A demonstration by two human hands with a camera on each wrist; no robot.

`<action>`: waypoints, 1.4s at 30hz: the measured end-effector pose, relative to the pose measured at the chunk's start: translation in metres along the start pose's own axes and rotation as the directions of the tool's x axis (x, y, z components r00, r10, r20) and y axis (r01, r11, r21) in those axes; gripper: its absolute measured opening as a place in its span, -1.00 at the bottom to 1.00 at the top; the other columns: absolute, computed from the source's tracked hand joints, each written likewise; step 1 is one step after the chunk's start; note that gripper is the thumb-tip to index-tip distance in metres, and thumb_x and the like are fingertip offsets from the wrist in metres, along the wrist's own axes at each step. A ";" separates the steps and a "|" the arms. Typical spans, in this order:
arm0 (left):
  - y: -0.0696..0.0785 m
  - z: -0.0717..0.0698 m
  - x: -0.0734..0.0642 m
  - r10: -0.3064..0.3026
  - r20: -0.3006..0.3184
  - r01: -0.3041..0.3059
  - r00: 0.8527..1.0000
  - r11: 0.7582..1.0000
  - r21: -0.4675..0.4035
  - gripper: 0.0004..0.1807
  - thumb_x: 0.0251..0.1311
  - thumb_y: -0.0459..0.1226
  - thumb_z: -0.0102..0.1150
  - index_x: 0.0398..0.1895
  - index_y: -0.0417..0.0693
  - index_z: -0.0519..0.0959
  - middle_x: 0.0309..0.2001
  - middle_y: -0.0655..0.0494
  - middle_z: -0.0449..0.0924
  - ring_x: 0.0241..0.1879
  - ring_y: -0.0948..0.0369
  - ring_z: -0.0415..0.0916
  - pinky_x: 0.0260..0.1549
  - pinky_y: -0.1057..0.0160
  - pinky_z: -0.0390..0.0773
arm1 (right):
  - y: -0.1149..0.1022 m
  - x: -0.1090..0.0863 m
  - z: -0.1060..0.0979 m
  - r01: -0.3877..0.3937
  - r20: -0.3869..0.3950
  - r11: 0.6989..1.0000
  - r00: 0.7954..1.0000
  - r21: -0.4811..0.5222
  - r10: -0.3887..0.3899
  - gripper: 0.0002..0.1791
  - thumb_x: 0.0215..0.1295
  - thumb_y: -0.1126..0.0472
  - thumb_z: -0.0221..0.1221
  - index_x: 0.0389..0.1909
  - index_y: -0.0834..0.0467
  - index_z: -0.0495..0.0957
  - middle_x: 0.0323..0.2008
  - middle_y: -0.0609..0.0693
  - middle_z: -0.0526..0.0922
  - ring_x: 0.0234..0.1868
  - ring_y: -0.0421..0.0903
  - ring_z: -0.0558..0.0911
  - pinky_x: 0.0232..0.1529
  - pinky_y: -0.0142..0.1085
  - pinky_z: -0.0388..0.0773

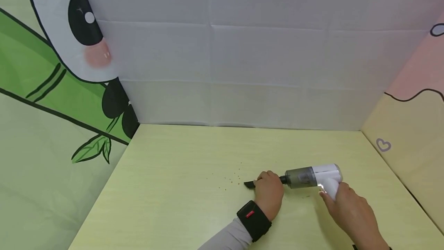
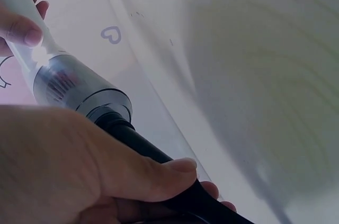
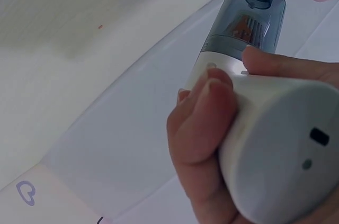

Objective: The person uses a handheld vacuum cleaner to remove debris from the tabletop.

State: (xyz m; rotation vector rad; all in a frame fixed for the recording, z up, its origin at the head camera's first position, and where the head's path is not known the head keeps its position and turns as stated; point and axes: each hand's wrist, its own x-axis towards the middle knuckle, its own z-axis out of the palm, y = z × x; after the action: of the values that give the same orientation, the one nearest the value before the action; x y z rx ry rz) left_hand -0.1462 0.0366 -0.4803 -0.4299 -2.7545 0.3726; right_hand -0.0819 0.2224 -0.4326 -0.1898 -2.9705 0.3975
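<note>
A pale cloth wall (image 1: 225, 57) stands behind a light yellow table (image 1: 166, 196). On the left, a green cloth panel (image 1: 41, 157) bears drawn bamboo and leaves, with part of a large cartoon eye above them; on the right, a panel (image 1: 409, 157) runs from pink down to cream.

A handheld vacuum (image 1: 301, 177) is held over the right front part of the table, nearly level, its nozzle pointing left. The right hand (image 1: 357, 213) grips its white handle (image 1: 331, 187), fingers wrapped round it and the thumb on the opposite side. The left hand (image 1: 269, 194) grips the black nozzle (image 2: 151, 147), its thumb lying along the tube and its fingertips showing on the far side. The smoky clear dust cup (image 1: 301, 178) sits between the two hands, and something orange-brown shows inside it in the right wrist view. A grey sleeve (image 1: 227, 236) and a black band (image 1: 254, 220) cover the left forearm and wrist.

The nozzle's tip is just beside a loose scatter of small brown crumbs (image 1: 238, 183); whether it touches the table I cannot tell. A few dark specks (image 1: 306, 196) lie on the table below the dust cup.
</note>
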 end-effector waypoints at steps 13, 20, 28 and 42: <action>-0.002 0.002 0.011 -0.024 0.019 0.023 1.000 0.999 0.043 -0.74 0.18 -0.10 0.18 -0.22 -0.09 0.60 -0.41 -0.01 0.53 -0.38 0.10 0.52 -0.40 0.22 0.68 | -0.004 0.012 0.005 0.047 -0.052 0.999 0.998 -0.005 -0.047 -0.47 0.19 -0.03 0.18 -0.39 0.43 0.30 -0.66 0.08 0.40 -0.73 -0.04 0.34 -0.81 -0.23 0.22; -0.002 0.002 0.016 -0.056 0.078 0.055 0.995 0.998 0.006 -0.73 0.18 -0.12 0.18 -0.17 -0.11 0.59 -0.38 -0.03 0.51 -0.33 0.08 0.52 -0.35 0.20 0.68 | -0.004 0.019 0.007 0.064 -0.055 0.998 0.996 -0.010 -0.065 -0.46 0.16 -0.02 0.21 -0.40 0.42 0.30 -0.67 0.10 0.41 -0.75 -0.04 0.34 -0.83 -0.23 0.23; 0.001 0.000 0.025 -0.063 0.077 0.063 0.995 0.998 -0.006 -0.75 0.18 -0.12 0.18 -0.19 -0.09 0.59 -0.39 -0.01 0.52 -0.34 0.10 0.52 -0.35 0.21 0.68 | 0.000 0.024 0.004 0.061 -0.065 0.998 0.996 -0.013 -0.062 -0.47 0.17 -0.02 0.20 -0.41 0.42 0.30 -0.67 0.10 0.40 -0.75 -0.04 0.34 -0.83 -0.23 0.21; 0.005 0.005 0.044 -0.058 0.094 0.058 0.994 0.998 -0.001 -0.72 0.21 -0.10 0.15 -0.15 -0.09 0.59 -0.35 -0.02 0.51 -0.30 0.09 0.52 -0.32 0.19 0.68 | 0.003 0.042 0.004 0.096 -0.113 0.995 0.989 -0.016 -0.097 -0.45 0.16 -0.03 0.21 -0.43 0.44 0.30 -0.69 0.11 0.38 -0.76 -0.05 0.32 -0.84 -0.26 0.18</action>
State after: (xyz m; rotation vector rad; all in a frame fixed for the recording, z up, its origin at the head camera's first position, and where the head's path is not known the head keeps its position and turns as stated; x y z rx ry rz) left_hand -0.1866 0.0547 -0.4736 -0.3408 -2.8520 0.3823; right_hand -0.1238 0.2304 -0.4323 -0.0662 -2.8565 0.3467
